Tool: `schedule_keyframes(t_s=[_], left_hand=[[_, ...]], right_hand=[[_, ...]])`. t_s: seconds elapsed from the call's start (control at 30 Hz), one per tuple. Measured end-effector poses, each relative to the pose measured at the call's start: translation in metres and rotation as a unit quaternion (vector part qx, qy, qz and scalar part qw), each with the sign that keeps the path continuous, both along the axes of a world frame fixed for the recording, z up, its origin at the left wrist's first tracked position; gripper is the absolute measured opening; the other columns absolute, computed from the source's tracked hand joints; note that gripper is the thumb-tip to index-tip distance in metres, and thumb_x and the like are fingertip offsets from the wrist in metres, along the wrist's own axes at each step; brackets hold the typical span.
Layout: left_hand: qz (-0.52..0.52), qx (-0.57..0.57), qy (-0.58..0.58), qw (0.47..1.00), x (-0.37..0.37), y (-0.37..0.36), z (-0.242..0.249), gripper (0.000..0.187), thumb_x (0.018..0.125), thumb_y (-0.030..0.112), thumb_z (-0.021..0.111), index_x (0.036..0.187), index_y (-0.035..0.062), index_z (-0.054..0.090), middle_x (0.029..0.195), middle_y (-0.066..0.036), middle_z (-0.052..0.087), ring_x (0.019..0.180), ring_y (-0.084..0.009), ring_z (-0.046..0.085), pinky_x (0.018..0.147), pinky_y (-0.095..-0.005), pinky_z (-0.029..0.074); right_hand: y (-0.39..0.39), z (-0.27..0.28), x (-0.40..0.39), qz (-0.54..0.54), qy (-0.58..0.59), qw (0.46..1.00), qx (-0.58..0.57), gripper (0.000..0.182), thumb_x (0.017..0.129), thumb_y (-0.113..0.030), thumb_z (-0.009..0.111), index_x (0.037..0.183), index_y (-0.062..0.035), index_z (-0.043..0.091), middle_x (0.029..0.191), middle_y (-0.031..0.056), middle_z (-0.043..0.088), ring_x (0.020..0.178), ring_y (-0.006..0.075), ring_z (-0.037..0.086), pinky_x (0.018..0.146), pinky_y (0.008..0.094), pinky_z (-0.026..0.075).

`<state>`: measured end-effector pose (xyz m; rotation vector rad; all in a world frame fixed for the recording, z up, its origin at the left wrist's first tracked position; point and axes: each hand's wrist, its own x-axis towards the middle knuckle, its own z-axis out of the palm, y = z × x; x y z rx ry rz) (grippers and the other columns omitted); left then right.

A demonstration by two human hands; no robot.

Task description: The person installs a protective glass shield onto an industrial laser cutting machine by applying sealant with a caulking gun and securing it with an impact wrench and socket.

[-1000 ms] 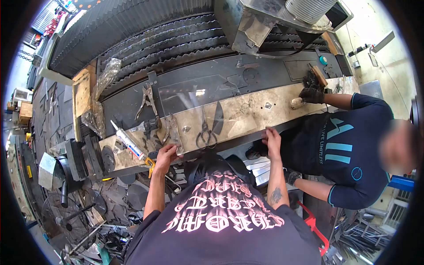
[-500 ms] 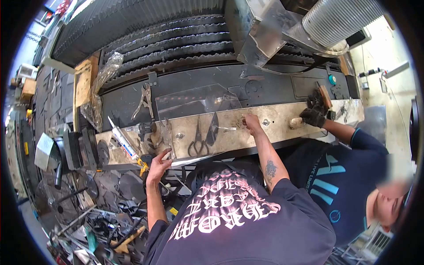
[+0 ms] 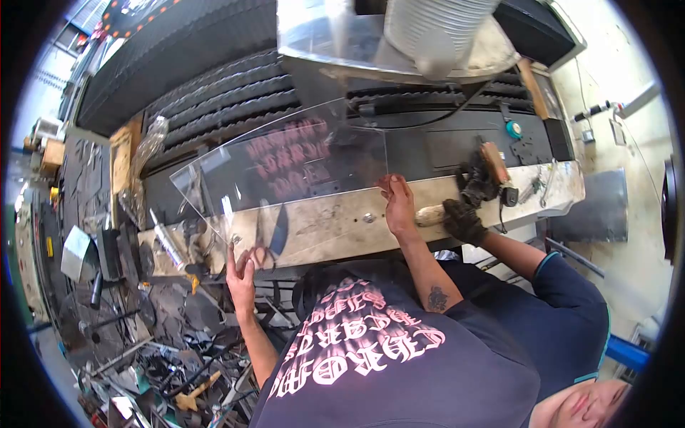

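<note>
A clear plastic sheet (image 3: 321,160) stands raised and tilted over the bench, with the lettering of my shirt reflected in it. My left hand (image 3: 242,277) grips its lower left corner, thumb and forefinger at the edge. At the lower right corner, my right hand (image 3: 398,203) pinches the sheet; part of the fingers shows behind the clear material. Scissors (image 3: 261,257) lie on the worn bench board (image 3: 332,225) near my left hand, beside a dark blade-shaped piece (image 3: 279,228). Locking pliers (image 3: 198,187) show through the sheet.
A co-worker's gloved hand (image 3: 464,221) is right of my right hand, near a pale block (image 3: 430,215). A sealant tube (image 3: 168,245) lies on the left. Metal scrap (image 3: 178,371) piles below. A ribbed duct (image 3: 435,32) hangs above.
The clear sheet, earlier lying flatter across the bench, now stands raised and reflects my shirt. My right hand has turned upward at its corner. The co-worker's gloved hand has shifted left.
</note>
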<state>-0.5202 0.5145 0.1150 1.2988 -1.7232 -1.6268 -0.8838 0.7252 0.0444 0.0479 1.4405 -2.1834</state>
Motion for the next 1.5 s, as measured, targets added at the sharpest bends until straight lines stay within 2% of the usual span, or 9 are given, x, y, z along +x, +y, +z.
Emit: schedule_keyframes(t_s=[0.23,0.33,0.43,0.47,0.57,0.67,1.03,1.17,1.5], left_hand=[[-0.058,-0.052,0.140,0.987,-0.161,0.049,0.023,0.073,0.094,0.000,0.058,0.158,0.0073,0.025,0.153,-0.022,0.040,0.144,-0.0334,0.036,0.117,-0.0409,0.030],[-0.097,-0.074,0.168,0.978,-0.221,0.067,0.032,0.075,0.094,0.004,0.060,0.159,0.0064,0.021,0.154,-0.020,0.038,0.146,-0.0313,0.034,0.117,-0.0410,0.028],[-0.134,-0.066,0.179,0.972,-0.269,0.069,0.037,0.079,0.094,0.008,0.062,0.159,0.0063,0.017,0.160,-0.018,0.030,0.150,-0.0291,0.024,0.118,-0.0427,0.023],[-0.138,-0.084,0.176,0.971,-0.287,0.068,0.033,0.081,0.094,0.009,0.062,0.160,0.0077,0.015,0.162,-0.016,0.025,0.152,-0.0285,0.020,0.118,-0.0452,0.022],[-0.149,-0.099,0.145,0.973,-0.327,0.064,0.013,0.086,0.094,0.003,0.060,0.161,0.0123,0.008,0.168,-0.010,0.011,0.154,-0.0273,0.008,0.118,-0.0529,0.019],[-0.138,-0.109,0.167,0.970,-0.356,0.068,0.004,0.091,0.090,-0.012,0.054,0.162,0.0141,0.004,0.168,-0.010,0.006,0.154,-0.0269,0.007,0.120,-0.0441,0.016],[-0.106,-0.122,0.196,0.967,-0.386,0.063,-0.016,0.095,0.088,-0.014,0.054,0.161,0.0124,-0.001,0.168,-0.014,0.004,0.154,-0.0269,0.008,0.123,-0.0409,0.008],[-0.100,-0.129,0.209,0.964,-0.398,0.050,-0.028,0.096,0.088,-0.014,0.053,0.160,0.0095,-0.005,0.167,-0.018,0.000,0.154,-0.0275,0.006,0.123,-0.0380,0.007],[-0.096,-0.173,0.199,0.960,-0.427,0.037,-0.048,0.101,0.087,-0.016,0.050,0.157,0.0085,-0.019,0.166,-0.023,-0.005,0.154,-0.0315,0.003,0.122,-0.0378,0.007]], right_hand=[[0.070,0.018,-0.105,-0.150,0.214,0.963,0.061,0.041,0.106,-0.035,0.047,0.135,-0.0088,0.057,0.128,0.0055,0.062,0.123,0.0179,0.053,0.106,0.0412,0.035],[0.096,0.039,-0.143,-0.114,0.209,0.965,0.111,0.052,0.107,-0.045,0.040,0.150,-0.0156,0.042,0.147,0.0088,0.050,0.140,0.0237,0.039,0.111,0.0572,0.026],[0.106,0.053,-0.179,-0.090,0.116,0.987,0.071,0.055,0.108,-0.044,0.039,0.155,-0.0158,0.035,0.154,0.0118,0.041,0.145,0.0243,0.031,0.115,0.0571,0.023],[0.106,0.057,-0.191,-0.074,0.087,0.992,0.046,0.055,0.108,-0.048,0.034,0.158,-0.0259,0.025,0.158,0.0099,0.035,0.149,0.0291,0.024,0.111,0.0707,0.012],[0.105,0.041,-0.233,-0.058,0.116,0.992,0.005,0.066,0.103,-0.062,0.032,0.158,-0.0291,0.019,0.164,0.0088,0.023,0.151,0.0391,0.013,0.109,0.0751,0.006],[0.100,0.039,-0.260,-0.048,0.149,0.988,-0.009,0.067,0.102,-0.064,0.032,0.158,-0.0302,0.018,0.164,0.0071,0.021,0.151,0.0394,0.008,0.107,0.0776,0.004],[0.076,0.036,-0.272,-0.046,0.136,0.988,-0.048,0.075,0.096,-0.070,0.039,0.158,-0.0334,0.017,0.160,0.0025,0.025,0.150,0.0313,0.017,0.109,0.0756,0.006],[0.065,0.019,-0.283,-0.083,0.112,0.988,-0.061,0.075,0.101,-0.058,0.044,0.160,-0.0313,0.007,0.158,0.0025,0.030,0.141,0.0275,0.033,0.113,0.0663,0.015],[0.062,0.010,-0.287,-0.090,0.102,0.980,-0.145,0.069,0.108,-0.036,0.042,0.161,-0.0284,-0.001,0.161,0.0044,0.025,0.145,0.0240,0.031,0.116,0.0529,0.023]])
